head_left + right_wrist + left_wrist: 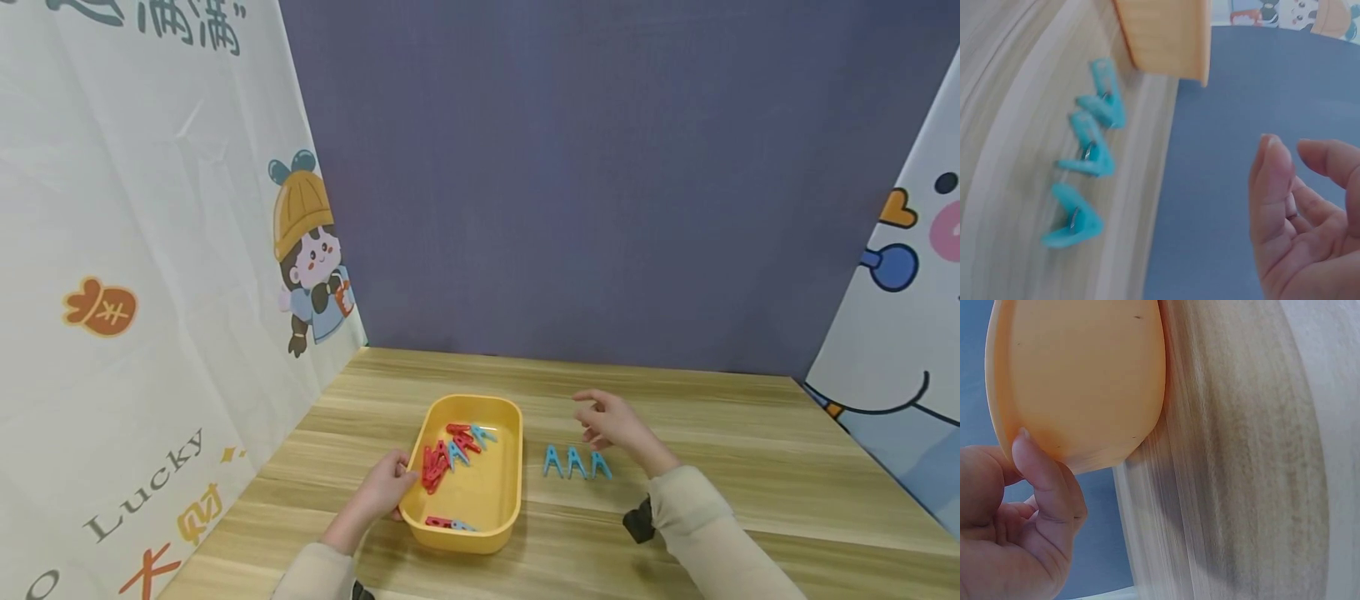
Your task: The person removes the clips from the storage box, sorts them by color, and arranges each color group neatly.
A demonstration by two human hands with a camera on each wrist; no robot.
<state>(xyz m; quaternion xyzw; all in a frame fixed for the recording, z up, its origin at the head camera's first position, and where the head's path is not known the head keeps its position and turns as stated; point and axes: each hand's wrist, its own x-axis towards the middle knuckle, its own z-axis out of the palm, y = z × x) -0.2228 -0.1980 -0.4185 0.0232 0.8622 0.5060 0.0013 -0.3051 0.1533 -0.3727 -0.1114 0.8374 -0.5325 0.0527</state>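
the wooden table (750,467) has a yellow tub (487,487) on it, its left rim gripped by the person's left hand (388,481). the right hand (611,419) hangs in the air, thumb and forefinger parted, holding nothing. near it, three blue pegs (576,461) sit in a row beside the tub; that much looks done to me. inside lie several red pegs (435,468) and what look like three more blue ones (457,454), so i'd say plenty is left.

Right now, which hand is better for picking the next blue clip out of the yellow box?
Probably the right hand: it looks free, near the three blue clips on the table, while the left hand grips the yellow box.
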